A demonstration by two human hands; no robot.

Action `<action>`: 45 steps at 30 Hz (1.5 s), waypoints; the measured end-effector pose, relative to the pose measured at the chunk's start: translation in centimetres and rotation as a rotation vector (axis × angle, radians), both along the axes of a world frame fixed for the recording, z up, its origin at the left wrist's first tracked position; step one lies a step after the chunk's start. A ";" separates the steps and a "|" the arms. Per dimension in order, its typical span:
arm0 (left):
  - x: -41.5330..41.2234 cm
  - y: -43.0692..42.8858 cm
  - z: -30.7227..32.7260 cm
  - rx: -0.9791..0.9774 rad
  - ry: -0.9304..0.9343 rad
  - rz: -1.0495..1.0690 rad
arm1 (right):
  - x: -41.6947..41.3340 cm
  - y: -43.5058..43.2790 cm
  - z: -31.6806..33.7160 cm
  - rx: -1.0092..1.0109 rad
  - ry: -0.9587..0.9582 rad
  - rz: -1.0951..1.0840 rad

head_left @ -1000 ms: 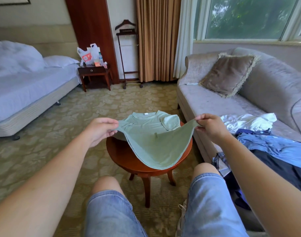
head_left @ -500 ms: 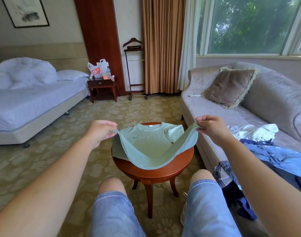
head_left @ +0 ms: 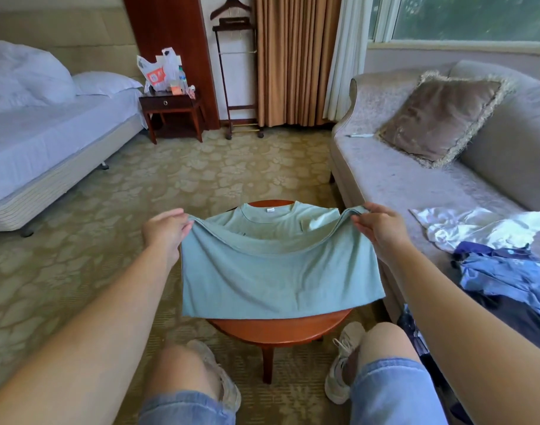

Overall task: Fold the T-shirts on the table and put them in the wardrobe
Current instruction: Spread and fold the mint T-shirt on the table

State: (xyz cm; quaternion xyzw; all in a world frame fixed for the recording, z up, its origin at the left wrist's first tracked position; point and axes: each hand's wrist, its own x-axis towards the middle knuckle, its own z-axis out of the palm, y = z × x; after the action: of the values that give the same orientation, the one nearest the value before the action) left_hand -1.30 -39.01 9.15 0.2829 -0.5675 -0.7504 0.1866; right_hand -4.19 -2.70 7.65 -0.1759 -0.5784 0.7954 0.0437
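- Since half a second ago you have carried the hem of the pale green T-shirt (head_left: 277, 271) farther toward its collar. The doubled-over cloth now hides most of the front, and the sag between your hands is shallower.
- Your left hand (head_left: 166, 231) pinches the left hem corner, thumb and fingers closed on the cloth. It is held up near the shirt's left shoulder.
- You have the T-shirt on the small round wooden table (head_left: 277, 331), with the collar at the far edge and the new fold line along the near edge. The cloth overhangs the rim a little at left and right.
- Your right hand (head_left: 382, 230) pinches the right hem corner in the same way, level with the left.
- Expect the shirt to handle as light, soft, limp knit that droops wherever it is unsupported and wrinkles easily. My advice is to hold it at the two corners, pull gently apart so the edge stays straight, and lay the hem down just short of the collar. The sleeve tucked in at the right could shift if you drag.
- On the sofa (head_left: 400, 185) to the right lie a white garment (head_left: 477, 225) and a blue heap of clothes (head_left: 508, 271). You cannot tell from here whether either is a T-shirt.
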 end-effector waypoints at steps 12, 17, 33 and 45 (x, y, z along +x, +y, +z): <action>-22.6 -5.2 -4.6 0.102 -0.084 -0.012 | -21.9 -2.3 -1.6 0.087 -0.093 0.000; -22.6 -1.7 -11.1 -0.426 -0.261 -0.128 | -23.4 -4.0 -8.8 0.624 -0.172 0.121; -4.2 1.8 -20.3 -1.470 -0.740 -0.471 | -5.3 -5.7 -19.3 1.670 -0.242 0.558; -2.6 1.9 -21.0 -1.423 -0.708 -0.369 | -3.4 -5.5 -19.9 1.704 -0.215 0.466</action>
State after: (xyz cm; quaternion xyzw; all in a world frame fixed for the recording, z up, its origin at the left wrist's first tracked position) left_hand -3.86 -37.14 -11.87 0.2192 -0.9710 -0.0951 0.0046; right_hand -7.59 -8.15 -12.28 -0.0354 -0.9957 0.0628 -0.0577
